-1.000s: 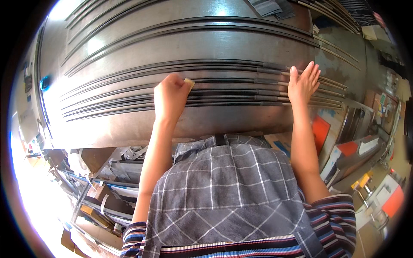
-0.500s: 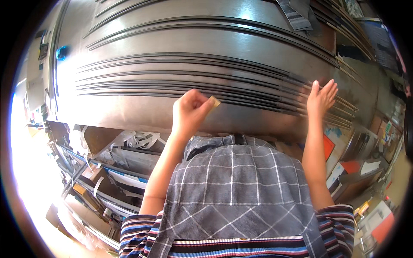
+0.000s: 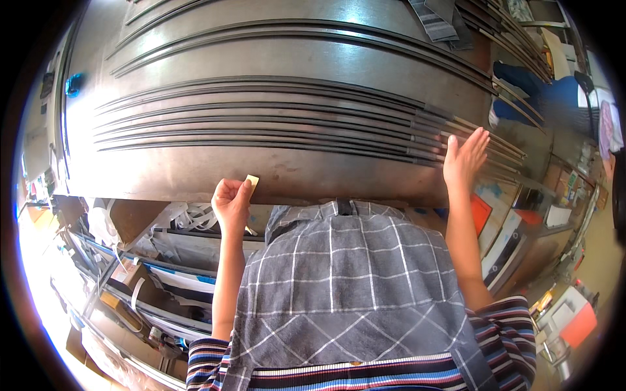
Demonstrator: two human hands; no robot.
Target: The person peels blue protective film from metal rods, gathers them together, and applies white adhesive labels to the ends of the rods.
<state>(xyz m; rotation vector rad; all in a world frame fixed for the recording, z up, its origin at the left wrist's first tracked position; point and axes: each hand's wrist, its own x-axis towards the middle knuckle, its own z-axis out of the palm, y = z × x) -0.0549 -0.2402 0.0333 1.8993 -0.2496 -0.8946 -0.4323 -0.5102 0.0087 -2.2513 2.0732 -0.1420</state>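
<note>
Long thin dark rods lie side by side across the metal tabletop, set apart in a row, their paler tips reaching past its right end. My left hand is at the table's near edge, closed in a pinch on a small yellowish piece, apart from the rods. It could be paper or thin sponge; I cannot tell which. Over the rods' right ends is my right hand, fingers stretched out and thumb up. Its palm side hides part of the nearest rods; whether it touches them is unclear.
More dark rods lie farther back on the table. Grey flat pieces sit at the back right. Below the near edge, shelves hold white strips and boxes. A blurred figure in dark blue is at the far right.
My left hand has moved back and left, off the rods to the near edge, still pinching the yellowish piece. The near rods lie more evenly spread. A blue-clad figure has appeared at right.
</note>
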